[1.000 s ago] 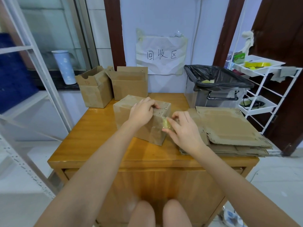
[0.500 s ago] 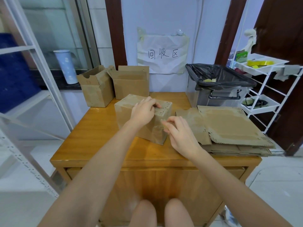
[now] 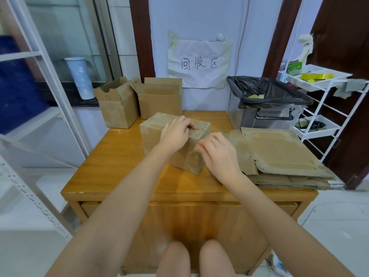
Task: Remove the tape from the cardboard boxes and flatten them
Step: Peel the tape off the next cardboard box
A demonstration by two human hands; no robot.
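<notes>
A closed brown cardboard box (image 3: 157, 136) lies in the middle of the wooden table (image 3: 119, 160). My left hand (image 3: 175, 132) rests on the box's top, its fingers curled over the far top edge and holding the box down. My right hand (image 3: 218, 154) is at the box's right end. Its thumb and fingers pinch a small piece of clear yellowish tape (image 3: 200, 145) against that face. Most of the tape is hidden by my fingers.
Two open boxes (image 3: 117, 108) (image 3: 160, 100) stand at the table's back left. Several flattened boxes (image 3: 279, 154) are stacked on the right. Behind them sits a bin with a black bag (image 3: 267, 96) holding tape scraps. A white rack (image 3: 319, 120) stands at the right.
My right hand has shifted slightly along the box's right end, and the yellowish tape piece seen earlier is now mostly covered by its fingers. My left hand stays on the box top.
</notes>
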